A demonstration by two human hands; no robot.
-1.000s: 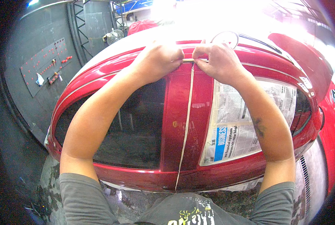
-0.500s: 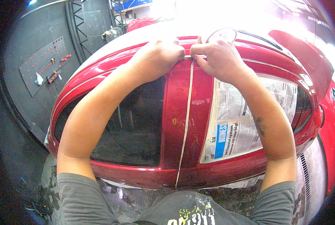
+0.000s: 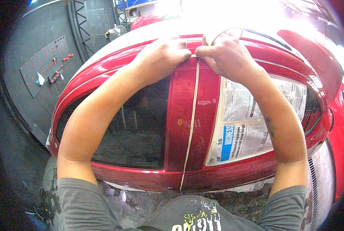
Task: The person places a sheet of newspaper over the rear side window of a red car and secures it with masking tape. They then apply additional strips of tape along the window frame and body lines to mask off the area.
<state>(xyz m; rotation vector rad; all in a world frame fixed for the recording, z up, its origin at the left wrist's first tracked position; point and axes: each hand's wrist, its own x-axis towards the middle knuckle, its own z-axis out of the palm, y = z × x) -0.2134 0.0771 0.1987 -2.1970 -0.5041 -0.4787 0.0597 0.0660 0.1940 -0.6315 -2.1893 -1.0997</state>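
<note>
Two bare hands work near each other at the top edge of a red car's side, well forward of the person's body. The left hand has its fingers curled and its thumb set along the edge; whether it grips anything cannot be told. The right hand is closed, thumb and fingers bunched, around a pale ring-shaped tape roll, which shows above its knuckles. A short pale strip shows in the narrow gap between the hands. Just below it, a long pale tape line runs down the red door pillar to the lower part of the car body. Left of the pillar is a dark window; right of it, newspaper sheets cover another window, edged with pale tape. Both forearms arch in front of these windows, rising from dark grey sleeves. Farther out, a red panel is raised at the right, with a floor grating below. At the left, a pegboard hangs on a dark wall, and a fan stands beyond the car.
</note>
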